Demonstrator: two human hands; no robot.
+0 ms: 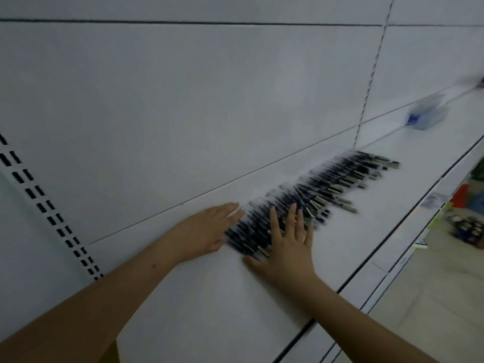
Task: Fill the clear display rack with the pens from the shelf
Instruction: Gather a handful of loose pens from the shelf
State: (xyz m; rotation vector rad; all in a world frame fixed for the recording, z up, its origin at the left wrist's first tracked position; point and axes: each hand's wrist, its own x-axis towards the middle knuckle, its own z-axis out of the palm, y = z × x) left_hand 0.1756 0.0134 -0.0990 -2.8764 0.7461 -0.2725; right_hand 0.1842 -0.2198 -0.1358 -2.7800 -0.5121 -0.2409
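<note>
A long row of dark pens (322,189) with silver tips lies side by side on the white shelf (209,297), running from the middle toward the upper right. My left hand (209,229) lies flat against the near end of the row, fingers straight. With spread fingers, my right hand (285,247) rests flat on top of the nearest pens. The clear display rack (427,113), with a blue label, stands far off at the upper right on the shelf. The picture is blurred.
The white back panel (183,100) rises behind the pens, with slotted uprights at the left (49,213) and right (372,74). The shelf's front edge (392,229) runs diagonally at the right. Below it, coloured goods (468,213) sit on lower shelves.
</note>
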